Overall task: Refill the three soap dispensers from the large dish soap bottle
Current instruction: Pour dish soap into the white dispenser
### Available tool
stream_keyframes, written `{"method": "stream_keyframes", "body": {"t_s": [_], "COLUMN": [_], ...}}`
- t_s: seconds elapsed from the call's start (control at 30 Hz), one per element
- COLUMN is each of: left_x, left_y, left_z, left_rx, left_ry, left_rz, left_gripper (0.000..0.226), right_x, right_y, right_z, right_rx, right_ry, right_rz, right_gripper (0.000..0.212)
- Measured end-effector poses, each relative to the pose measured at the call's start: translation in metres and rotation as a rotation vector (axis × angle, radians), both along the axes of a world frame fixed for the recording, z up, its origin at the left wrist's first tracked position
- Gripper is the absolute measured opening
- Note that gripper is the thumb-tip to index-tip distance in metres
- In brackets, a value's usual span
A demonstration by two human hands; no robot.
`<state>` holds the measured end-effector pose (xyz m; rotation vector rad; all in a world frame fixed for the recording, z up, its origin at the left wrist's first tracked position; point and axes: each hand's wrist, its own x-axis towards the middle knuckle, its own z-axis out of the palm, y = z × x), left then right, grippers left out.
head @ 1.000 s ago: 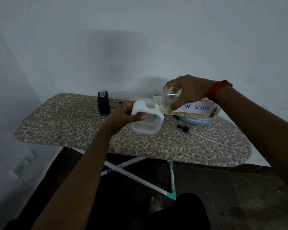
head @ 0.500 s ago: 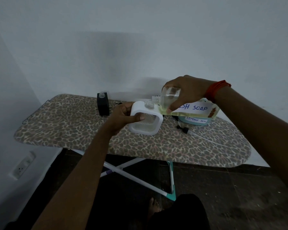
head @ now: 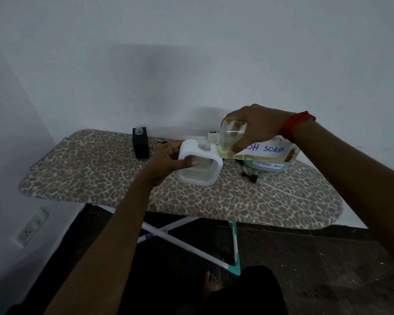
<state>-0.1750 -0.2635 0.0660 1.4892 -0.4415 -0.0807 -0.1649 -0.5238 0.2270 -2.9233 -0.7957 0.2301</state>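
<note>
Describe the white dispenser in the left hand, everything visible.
The white dispenser is a squarish, round-cornered case, plastic by its look, with a clear front window showing pale contents. Its short clear neck on top is open, no pump fitted. It sits roughly upright over the ironing board; whether it rests there is unclear. The left hand grips its left side, thumb across the window. The tilted soap bottle has its mouth just above the neck.

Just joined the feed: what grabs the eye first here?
The right hand tips the large dish soap bottle, neck toward the open top of the white dispenser, which the left hand grips at mid-board. Both stand out against the leopard-print ironing board; a black dispenser stands uncapped at its back edge.
</note>
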Motion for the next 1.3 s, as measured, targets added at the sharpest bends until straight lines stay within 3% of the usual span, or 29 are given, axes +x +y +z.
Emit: {"method": "stream_keyframes", "body": {"t_s": [0.63,1.3], "left_x": [0.0016,0.0021], "left_y": [0.0006,0.0036], "left_z": [-0.0031,-0.0032], "left_rx": [-0.046,-0.089], "left_ry": [-0.020,-0.005], "left_rz": [-0.049,-0.064], "left_gripper": [0.052,0.047], "right_x": [-0.0002,-0.0006], "right_y": [0.0020,0.0038], "right_z": [0.0022,0.0040], "right_rx": [0.007,-0.004], "right_ry": [0.001,-0.005], "right_rz": [0.006,0.001], "right_gripper": [0.071,0.079]}}
